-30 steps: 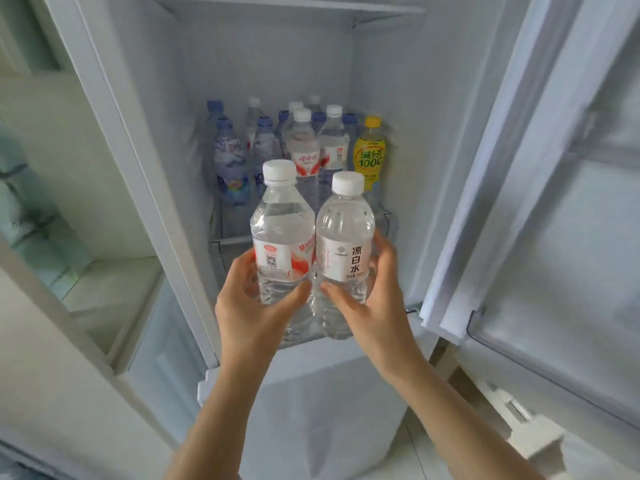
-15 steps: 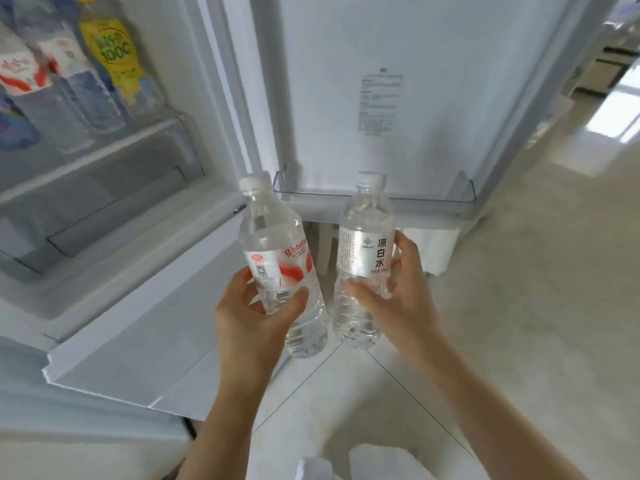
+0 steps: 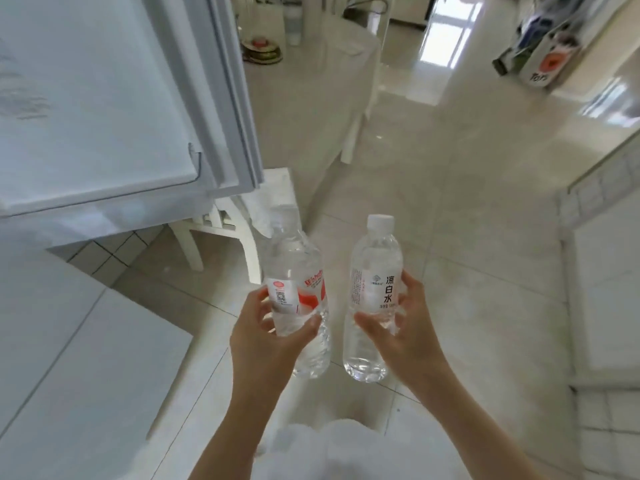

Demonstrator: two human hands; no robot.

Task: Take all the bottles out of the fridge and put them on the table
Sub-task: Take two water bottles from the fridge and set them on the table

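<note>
Nearest the camera, the left hand (image 3: 266,336) wraps its thumb and fingers round the lower middle of a clear plastic water bottle with a red-and-white label (image 3: 297,299), and the right hand (image 3: 403,327) grips a clear plastic water bottle with a white label and black characters (image 3: 374,299) at about the same height; both bottles stand roughly upright in the air, just beside each other but not touching, well short of the white-clothed table (image 3: 311,98) beyond them. They look full, so each should feel moderately heavy for one hand, with thin walls that give under a squeeze and may be slick if cold from the fridge; the waist at the label, where the hands already sit, seems the safest hold. The red-labelled bottle's cap is blurred against a white wooden stool (image 3: 239,216) behind it. Left of the stool, the open white fridge door (image 3: 104,116) is cut off by the frame, and the fridge shelves and remaining bottles are out of view. On the table, a striped round object (image 3: 261,50) and a tall pale container (image 3: 294,22) are too blurred to identify.
</note>
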